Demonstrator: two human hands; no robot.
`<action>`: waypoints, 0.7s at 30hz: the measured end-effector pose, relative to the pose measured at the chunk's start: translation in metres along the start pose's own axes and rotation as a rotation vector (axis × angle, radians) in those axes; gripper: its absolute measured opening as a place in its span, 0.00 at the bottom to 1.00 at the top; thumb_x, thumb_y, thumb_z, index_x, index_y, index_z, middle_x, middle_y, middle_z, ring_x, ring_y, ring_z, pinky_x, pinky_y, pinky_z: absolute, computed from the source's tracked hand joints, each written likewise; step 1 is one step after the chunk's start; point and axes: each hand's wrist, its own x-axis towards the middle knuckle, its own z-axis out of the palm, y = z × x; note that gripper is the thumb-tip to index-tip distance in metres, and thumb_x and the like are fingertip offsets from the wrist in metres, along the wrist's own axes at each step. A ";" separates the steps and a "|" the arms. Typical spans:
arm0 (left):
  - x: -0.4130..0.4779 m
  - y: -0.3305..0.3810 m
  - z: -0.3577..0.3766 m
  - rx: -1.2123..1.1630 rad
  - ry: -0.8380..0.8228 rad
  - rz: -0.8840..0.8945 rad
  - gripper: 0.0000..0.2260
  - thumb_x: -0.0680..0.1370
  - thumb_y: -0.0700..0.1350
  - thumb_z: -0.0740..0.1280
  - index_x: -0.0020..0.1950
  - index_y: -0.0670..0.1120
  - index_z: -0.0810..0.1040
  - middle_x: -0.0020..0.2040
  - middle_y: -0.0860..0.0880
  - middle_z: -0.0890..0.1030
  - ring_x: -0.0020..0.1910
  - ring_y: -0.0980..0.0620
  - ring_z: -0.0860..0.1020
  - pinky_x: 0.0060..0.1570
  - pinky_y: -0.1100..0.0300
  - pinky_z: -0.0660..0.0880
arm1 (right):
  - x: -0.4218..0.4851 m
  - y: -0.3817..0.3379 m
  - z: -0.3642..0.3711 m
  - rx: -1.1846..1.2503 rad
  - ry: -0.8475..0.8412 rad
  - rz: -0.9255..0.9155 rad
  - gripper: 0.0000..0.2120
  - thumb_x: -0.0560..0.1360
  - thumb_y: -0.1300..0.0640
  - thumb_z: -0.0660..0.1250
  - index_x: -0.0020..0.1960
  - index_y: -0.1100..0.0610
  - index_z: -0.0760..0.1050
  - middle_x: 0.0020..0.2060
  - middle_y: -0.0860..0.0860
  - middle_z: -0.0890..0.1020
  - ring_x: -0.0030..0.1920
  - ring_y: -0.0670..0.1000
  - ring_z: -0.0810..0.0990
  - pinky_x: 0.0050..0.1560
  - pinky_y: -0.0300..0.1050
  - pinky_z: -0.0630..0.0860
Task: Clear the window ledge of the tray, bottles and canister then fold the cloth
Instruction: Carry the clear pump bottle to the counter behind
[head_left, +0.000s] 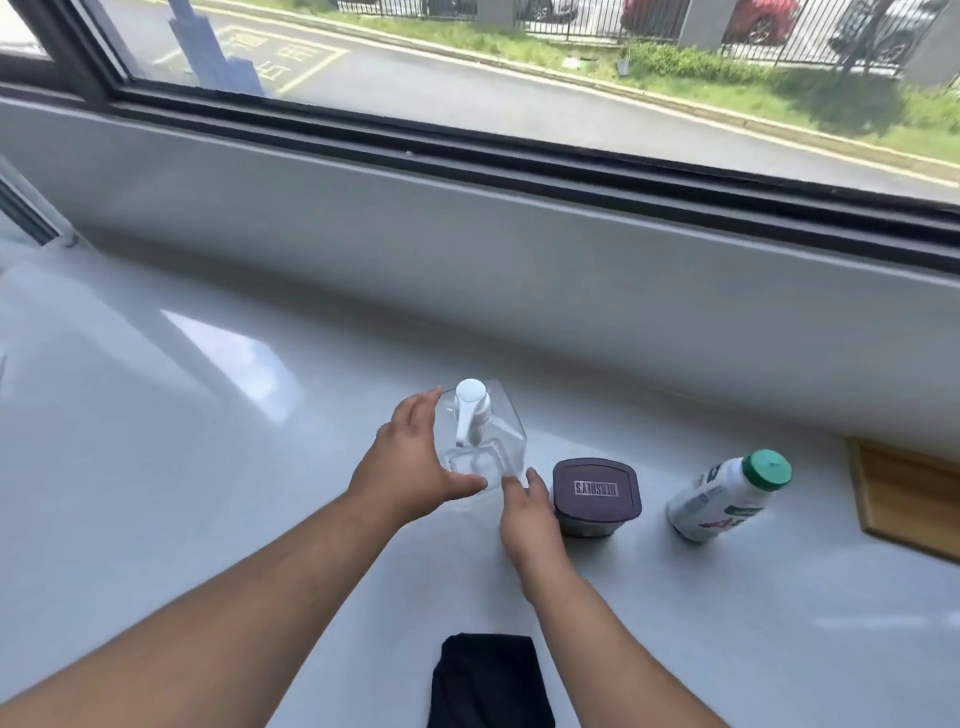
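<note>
A clear square pump bottle (501, 434) with a white pump head stands on the white window ledge (208, 467). My left hand (410, 462) cups its left side with spread fingers, thumb at the base. My right hand (527, 512) touches its lower right corner. To the right stands a dark-lidded Hershey's canister (596, 493), then a white bottle with a green cap (727, 493). A wooden tray (914, 499) lies at the far right edge, partly cut off. A black cloth (491, 680) lies crumpled at the ledge's near edge, between my forearms.
The window frame and its raised sill (519, 249) run along the back of the ledge. A street and grass show through the glass.
</note>
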 end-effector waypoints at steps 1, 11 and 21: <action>0.006 -0.003 0.003 -0.012 -0.005 0.002 0.55 0.65 0.64 0.81 0.84 0.59 0.53 0.83 0.57 0.59 0.77 0.48 0.67 0.66 0.50 0.74 | 0.007 0.000 0.001 0.037 -0.009 0.023 0.29 0.83 0.46 0.56 0.83 0.46 0.56 0.68 0.53 0.74 0.61 0.55 0.72 0.59 0.48 0.66; 0.017 -0.035 -0.005 -0.152 0.047 -0.036 0.51 0.60 0.66 0.78 0.78 0.65 0.57 0.77 0.61 0.67 0.66 0.55 0.74 0.53 0.57 0.73 | 0.011 -0.013 0.026 0.189 -0.081 0.052 0.23 0.84 0.50 0.56 0.78 0.45 0.66 0.59 0.42 0.77 0.58 0.54 0.83 0.63 0.56 0.80; -0.131 -0.182 -0.141 -0.195 0.288 -0.233 0.49 0.58 0.69 0.76 0.74 0.68 0.55 0.76 0.64 0.68 0.59 0.60 0.74 0.50 0.61 0.71 | -0.120 -0.014 0.192 -0.043 -0.379 -0.053 0.14 0.81 0.45 0.59 0.66 0.38 0.70 0.58 0.39 0.77 0.57 0.53 0.82 0.63 0.55 0.80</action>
